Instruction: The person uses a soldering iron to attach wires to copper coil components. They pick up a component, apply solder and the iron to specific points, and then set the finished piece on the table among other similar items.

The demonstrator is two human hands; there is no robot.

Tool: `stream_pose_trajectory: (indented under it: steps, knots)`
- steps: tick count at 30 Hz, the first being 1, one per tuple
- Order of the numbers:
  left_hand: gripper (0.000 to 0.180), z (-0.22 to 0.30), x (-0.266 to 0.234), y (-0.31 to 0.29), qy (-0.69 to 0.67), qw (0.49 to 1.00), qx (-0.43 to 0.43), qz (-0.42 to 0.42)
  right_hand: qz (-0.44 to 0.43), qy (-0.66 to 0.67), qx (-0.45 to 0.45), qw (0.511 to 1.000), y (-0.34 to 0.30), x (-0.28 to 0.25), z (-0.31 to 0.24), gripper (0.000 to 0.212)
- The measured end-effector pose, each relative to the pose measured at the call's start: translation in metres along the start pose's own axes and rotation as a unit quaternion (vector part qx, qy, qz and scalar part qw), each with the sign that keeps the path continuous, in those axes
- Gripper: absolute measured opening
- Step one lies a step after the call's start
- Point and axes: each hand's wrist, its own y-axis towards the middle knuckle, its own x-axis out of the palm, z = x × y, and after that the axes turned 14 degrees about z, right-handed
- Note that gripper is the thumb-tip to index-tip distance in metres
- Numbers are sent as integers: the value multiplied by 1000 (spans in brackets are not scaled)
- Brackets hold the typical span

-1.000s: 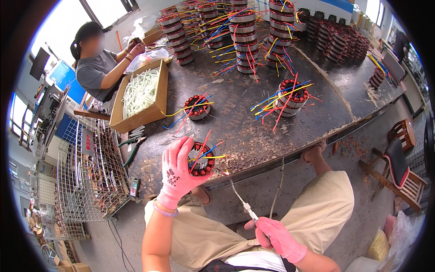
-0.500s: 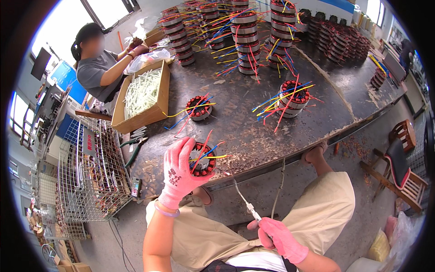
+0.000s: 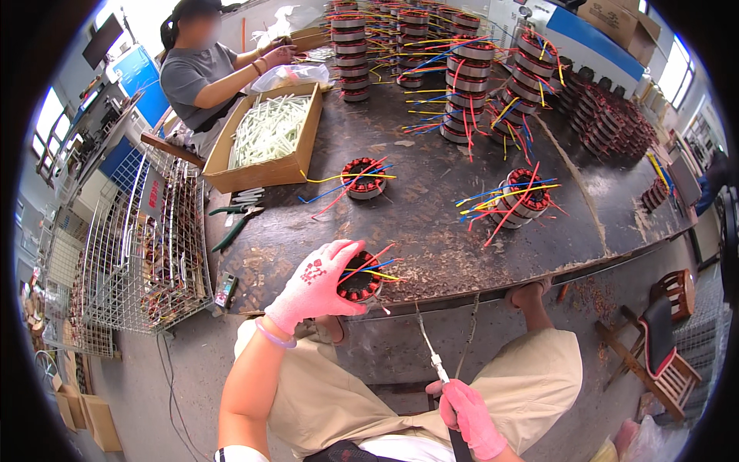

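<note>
Right of the carton (image 3: 265, 172) and nearer the wearer, at the desk's (image 3: 431, 231) edge, the left hand (image 3: 319, 281) clasps a wound ring (image 3: 359, 296): probably weighty, stiff, best held by its outer rim, wires (image 3: 381, 255) bendy. The right hand (image 3: 471, 420) curls round a slim tool (image 3: 437, 366). Left of the carton, a plate (image 3: 152, 195) bears red characters.

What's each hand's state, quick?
Left hand: closed on a red-wound metal ring trailing colored wires.
Right hand: closed around a slim white-tipped tool.
</note>
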Motion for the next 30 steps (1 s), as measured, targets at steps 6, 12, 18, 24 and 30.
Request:
stream_pose_trajectory:
  steps: [6,12,18,24,30]
  knots:
    - [99,-4,-1,-5,14,1000,22,6,-6,-23,7,1000,0,5,1,35]
    - [104,0,-4,-1,4,1000,6,-29,-21,-21,25,999,-2,12,3,36]
    - [106,-1,-4,-3,13,999,-3,-30,-45,-25,34,998,1,13,-1,31]
    - [108,-1,-5,-3,11,999,-1,-39,-44,1,52,998,3,17,-1,29]
    - [110,1,-7,-1,9,999,-7,-47,-39,-3,53,998,2,18,-2,29]
